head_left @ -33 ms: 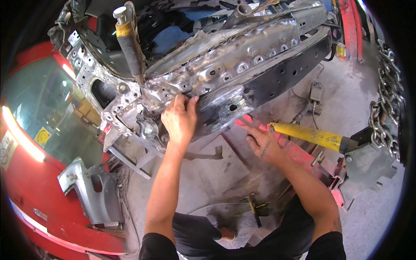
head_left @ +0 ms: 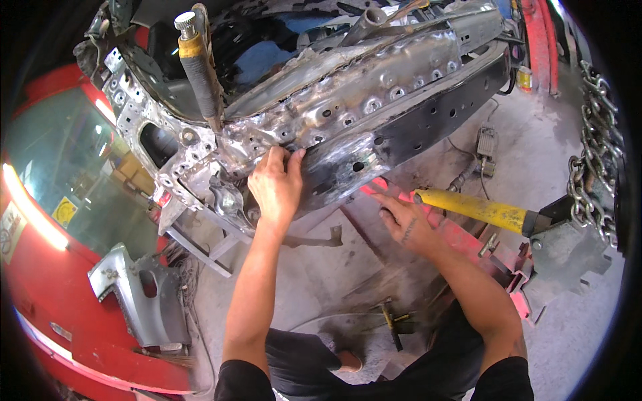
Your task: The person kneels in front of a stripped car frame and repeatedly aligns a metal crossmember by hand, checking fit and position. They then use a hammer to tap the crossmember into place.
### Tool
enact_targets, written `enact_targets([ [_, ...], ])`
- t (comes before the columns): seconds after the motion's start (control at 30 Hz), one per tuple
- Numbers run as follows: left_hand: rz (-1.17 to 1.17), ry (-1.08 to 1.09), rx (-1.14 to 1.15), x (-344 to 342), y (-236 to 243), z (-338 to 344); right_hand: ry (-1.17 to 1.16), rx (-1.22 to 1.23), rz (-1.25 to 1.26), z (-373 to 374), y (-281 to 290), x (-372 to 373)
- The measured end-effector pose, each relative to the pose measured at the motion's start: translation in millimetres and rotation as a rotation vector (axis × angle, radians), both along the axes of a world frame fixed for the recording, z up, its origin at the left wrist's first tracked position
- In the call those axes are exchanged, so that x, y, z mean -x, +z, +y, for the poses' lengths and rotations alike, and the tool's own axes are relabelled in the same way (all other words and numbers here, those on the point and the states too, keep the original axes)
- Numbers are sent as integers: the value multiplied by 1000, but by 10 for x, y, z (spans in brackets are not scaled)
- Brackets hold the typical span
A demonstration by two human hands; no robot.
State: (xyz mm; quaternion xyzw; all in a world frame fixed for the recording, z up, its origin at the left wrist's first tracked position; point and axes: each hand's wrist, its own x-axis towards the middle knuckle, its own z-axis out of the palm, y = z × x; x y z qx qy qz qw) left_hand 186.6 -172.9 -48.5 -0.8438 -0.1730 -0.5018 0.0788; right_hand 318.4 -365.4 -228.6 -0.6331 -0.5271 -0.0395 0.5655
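Observation:
A long black metal beam with round holes [head_left: 414, 130] lies along the side of a bare, weld-marked car body sill [head_left: 314, 120]. My left hand [head_left: 277, 184] grips the near left end of this beam, its fingers bent over the top edge and thumb beside them. Below the beam, my right hand [head_left: 408, 224] lies by a red metal bar [head_left: 441, 220], index finger stretched out and thumb apart. Its other fingers are partly hidden, and I see nothing held in it. A grey-handled clamp with a yellow collar [head_left: 200, 73] stands upright on the sill.
A yellow cylinder [head_left: 468, 208] angles past my right hand toward a grey bracket [head_left: 568, 247] and hanging chain [head_left: 595, 160]. At left, a silver fender piece [head_left: 157, 304] stands before a red car door [head_left: 60, 287]. A hammer-like tool [head_left: 391, 324] lies on the floor.

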Motion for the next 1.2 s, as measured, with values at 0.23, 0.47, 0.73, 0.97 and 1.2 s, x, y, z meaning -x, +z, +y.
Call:
enact_targets([
  [0.23,76,-129,28,136,-13,-80,-88,27,-117,29,-217,-219],
  [0.47,181,-375,21,824,-417,-491,-181,45,-191,9,-350,-341],
  [0.73,378,-320,254,1701,-1415,-524,-173,-81,-134,-164,-42,-270],
  [0.97,568,-128,492,2321,-1976,-112,-448,-360,-262,-388,1402,-588],
  [1.2,622,-120,746,2200,-2833,116,-565,-49,-895,-163,3134,-2240],
])
